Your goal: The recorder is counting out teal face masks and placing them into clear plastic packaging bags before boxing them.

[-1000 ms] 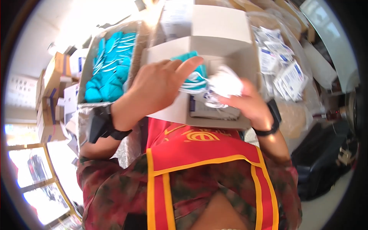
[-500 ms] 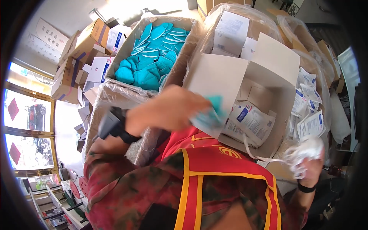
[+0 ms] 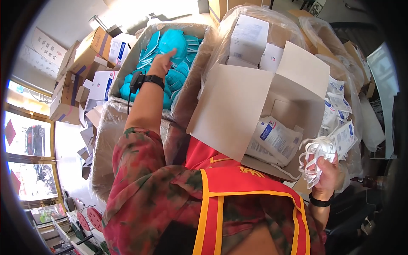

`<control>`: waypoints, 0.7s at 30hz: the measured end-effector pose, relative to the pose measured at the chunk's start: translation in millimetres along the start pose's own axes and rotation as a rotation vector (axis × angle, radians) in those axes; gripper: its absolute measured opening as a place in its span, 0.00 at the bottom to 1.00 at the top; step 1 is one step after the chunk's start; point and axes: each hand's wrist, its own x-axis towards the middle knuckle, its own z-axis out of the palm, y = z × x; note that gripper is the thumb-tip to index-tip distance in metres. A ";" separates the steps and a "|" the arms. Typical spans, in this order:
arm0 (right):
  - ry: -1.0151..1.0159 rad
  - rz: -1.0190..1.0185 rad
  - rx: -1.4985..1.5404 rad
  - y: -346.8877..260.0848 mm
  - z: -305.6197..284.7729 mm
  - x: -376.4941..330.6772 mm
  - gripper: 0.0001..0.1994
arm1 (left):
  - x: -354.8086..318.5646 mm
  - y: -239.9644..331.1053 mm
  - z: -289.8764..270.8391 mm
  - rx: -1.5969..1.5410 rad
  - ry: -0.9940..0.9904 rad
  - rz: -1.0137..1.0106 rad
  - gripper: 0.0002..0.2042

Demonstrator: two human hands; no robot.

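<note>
My left hand [image 3: 162, 62] reaches far forward over a plastic-lined carton [image 3: 127, 108] filled with teal face masks [image 3: 172, 42]; its fingers are together, a finger pointing, and rest on the pile with nothing gripped. A black watch sits on that wrist. My right hand [image 3: 326, 168] is low at the right, closed around a tangled bunch of white elastic straps [image 3: 315, 154]. Between the hands stands an open cardboard box [image 3: 238, 106] holding white packets with blue labels [image 3: 274, 138].
More white and blue packets [image 3: 338, 106] lie in plastic bags on the right. White boxes [image 3: 248, 36] sit behind the open box. Stacked brown cartons [image 3: 70, 80] stand at the left near a window. Red stools [image 3: 91, 216] are on the floor below.
My left hand has gone from the open box out to the carton of teal masks and no longer holds a teal mask. My right hand dropped to the right with the white straps.
</note>
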 end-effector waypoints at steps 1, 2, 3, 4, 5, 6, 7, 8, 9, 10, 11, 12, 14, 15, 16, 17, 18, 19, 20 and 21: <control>-0.002 0.012 -0.024 2.0 0.3 1.3 0.22 | 0.0 -5.2 12.8 0.254 0.029 -0.127 0.31; 0.005 0.022 -0.039 2.3 1.5 2.3 0.23 | 6.5 -20.9 8.7 0.250 0.032 -0.125 0.31; -0.011 0.025 -0.040 1.8 3.1 3.2 0.23 | 15.6 -46.7 -3.7 0.257 0.115 -0.044 0.28; 0.001 0.028 -0.041 1.4 3.7 4.4 0.22 | 18.6 -63.2 -10.3 0.265 0.190 0.035 0.24; 0.031 0.028 -0.041 2.0 3.2 5.8 0.22 | 10.5 -67.8 -4.1 0.266 0.180 0.032 0.24; 0.044 0.028 -0.040 2.8 3.1 8.6 0.22 | -8.8 -69.1 5.8 0.139 0.159 0.073 0.21; 0.071 0.055 -0.035 2.4 5.9 13.8 0.21 | -35.5 -65.6 13.3 0.010 0.144 0.113 0.18; 0.092 0.084 -0.029 2.5 9.5 21.0 0.20 | -71.0 -51.3 21.9 -0.061 0.114 0.143 0.13; 0.102 0.079 -0.069 5.4 22.2 29.8 0.18 | -98.9 -44.6 24.5 -0.097 0.022 0.179 0.11; -0.021 0.123 -0.027 10.3 21.4 39.7 0.17 | -124.8 -39.4 31.0 -0.139 -0.079 0.215 0.10; -0.138 0.162 0.021 17.2 17.3 49.5 0.16 | -162.4 -22.6 46.5 -0.148 -0.145 0.242 0.11; -0.135 0.168 0.022 24.9 23.5 57.7 0.16 | -201.2 -5.9 63.1 -0.156 -0.211 0.269 0.11; -0.211 0.181 0.032 39.5 44.1 69.2 0.16 | -265.8 8.8 84.4 -0.181 -0.417 0.341 0.19; -0.277 0.185 0.040 45.3 53.5 72.4 0.16 | -292.3 9.7 93.3 -0.122 -0.538 0.481 0.23; -0.298 0.210 0.049 51.4 61.2 73.6 0.18 | -316.6 11.3 101.1 -0.057 -0.660 0.620 0.28; -0.396 0.217 0.153 56.5 70.0 74.7 0.21 | -341.4 20.0 107.4 0.114 -0.714 0.667 0.34; -0.429 0.249 0.215 57.3 80.2 71.8 0.22 | -353.5 19.3 114.4 0.242 -0.650 0.816 0.33; -0.456 0.279 0.279 58.0 88.7 67.5 0.23 | -360.8 17.8 119.2 0.370 -0.586 0.961 0.33; -0.488 0.281 0.333 61.0 90.9 65.2 0.24 | -359.9 17.1 121.5 0.366 -0.604 0.962 0.33; -0.458 0.268 0.333 65.1 87.3 62.8 0.24 | -356.5 16.3 120.9 0.384 -0.583 0.979 0.31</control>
